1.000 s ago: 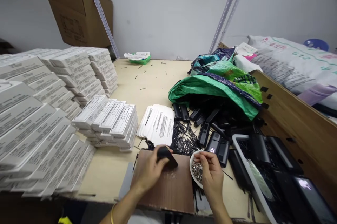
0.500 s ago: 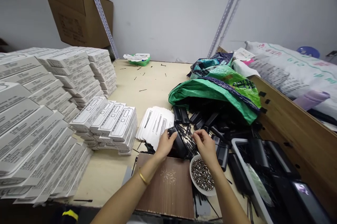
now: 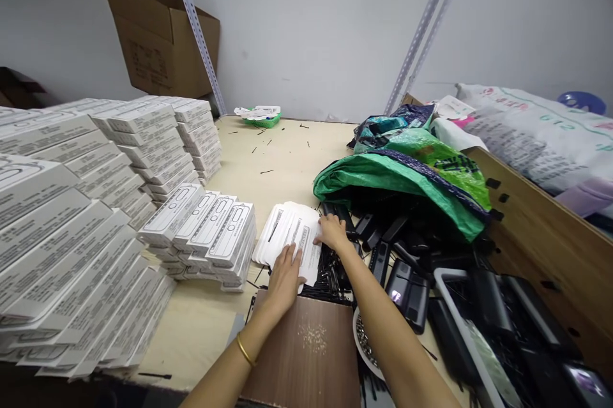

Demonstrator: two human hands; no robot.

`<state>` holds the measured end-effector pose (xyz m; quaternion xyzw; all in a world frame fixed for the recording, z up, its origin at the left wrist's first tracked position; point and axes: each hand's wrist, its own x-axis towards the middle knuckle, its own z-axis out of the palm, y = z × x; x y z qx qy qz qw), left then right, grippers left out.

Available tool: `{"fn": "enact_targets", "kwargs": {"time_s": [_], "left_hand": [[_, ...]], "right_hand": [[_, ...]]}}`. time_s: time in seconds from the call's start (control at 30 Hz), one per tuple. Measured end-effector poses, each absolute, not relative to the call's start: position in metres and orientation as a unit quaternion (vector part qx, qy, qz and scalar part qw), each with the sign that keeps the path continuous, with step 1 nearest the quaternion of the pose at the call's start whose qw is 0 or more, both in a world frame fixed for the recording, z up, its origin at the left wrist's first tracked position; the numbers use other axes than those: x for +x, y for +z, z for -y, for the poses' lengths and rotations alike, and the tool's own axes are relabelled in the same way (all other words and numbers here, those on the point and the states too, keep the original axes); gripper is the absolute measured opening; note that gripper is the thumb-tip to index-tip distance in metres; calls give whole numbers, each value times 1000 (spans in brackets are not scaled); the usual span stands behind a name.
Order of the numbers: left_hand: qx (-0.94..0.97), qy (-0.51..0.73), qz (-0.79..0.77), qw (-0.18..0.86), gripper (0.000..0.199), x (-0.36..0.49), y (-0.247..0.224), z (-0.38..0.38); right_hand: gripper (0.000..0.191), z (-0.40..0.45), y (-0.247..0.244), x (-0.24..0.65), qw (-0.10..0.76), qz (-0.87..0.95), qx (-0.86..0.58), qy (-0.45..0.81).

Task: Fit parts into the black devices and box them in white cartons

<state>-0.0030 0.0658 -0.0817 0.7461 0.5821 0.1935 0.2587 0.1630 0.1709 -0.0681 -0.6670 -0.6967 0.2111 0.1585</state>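
Flat white printed carton blanks (image 3: 306, 251) lie fanned in a pile in the middle of the table. My left hand (image 3: 286, 277) rests on their near edge, its fingers laid out over the printed card. At the upper right edge of the same blanks is my right hand (image 3: 334, 232), fingers apart and bent down onto the card. Loose thin black sticks (image 3: 330, 274) are heaped just under my right wrist. Below my hands lies a brown wooden board (image 3: 301, 344) with pale crumbs on it. My right forearm partly covers a white bowl (image 3: 357, 331) of small metal pieces.
Stacks of white printed boxes (image 3: 225, 235) fill the left side. Black handheld devices (image 3: 405, 290) lie at right, beside a grey-rimmed tray (image 3: 454, 306). A green sack (image 3: 407, 172) spreads behind them. A wooden side board (image 3: 531, 235) bounds the right. A green basket (image 3: 265, 120) stands far back.
My left hand has let go of the black device and moved onto the carton blanks. My right hand has moved left and away from above the sticks to the blanks' edge.
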Motion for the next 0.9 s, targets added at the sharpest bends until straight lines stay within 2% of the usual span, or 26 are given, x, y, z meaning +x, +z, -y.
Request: {"fn": "enact_targets", "kwargs": {"time_s": [0.1,0.23,0.27,0.33,0.43,0.5,0.57,0.63,0.7,0.77,0.83,0.9], "left_hand": [[759,181,-577,242,67,-7,-83,-65],[743,258,-554,272,70,-10,-57,-69],[720,299,-540,318,67,-10,-48,-69],[631,349,-486,494,58,-8,-30,-66],[437,281,-341,784,52,0,-14,-50],[339,255,-282,860,54,7,-12,-34],[300,282,-282,867,60,13,-13,-20],[305,316,-304,846,72,17,-13,-8],[336,334,-325,818,82,18,-13,-1],[364,334,-349,797,80,18,-14,3],[382,303,-363,794,69,17,-17,8],[397,270,-371,795,63,16,-21,13]], "right_hand": [[23,-180,-64,174,134,706,-657,226],[12,-169,-41,194,181,740,-602,242],[11,-162,-33,197,200,747,-585,244],[11,-144,-21,200,237,760,-551,248],[17,-110,-13,201,339,750,-451,344],[25,-86,-17,202,424,683,-366,469],[31,-63,-26,200,493,589,-329,549],[30,-41,-34,192,560,508,-373,538],[26,-18,-40,179,588,448,-448,503],[29,3,-44,164,576,412,-497,502],[32,20,-47,151,567,397,-505,515],[32,30,-51,143,583,393,-508,497]]}}
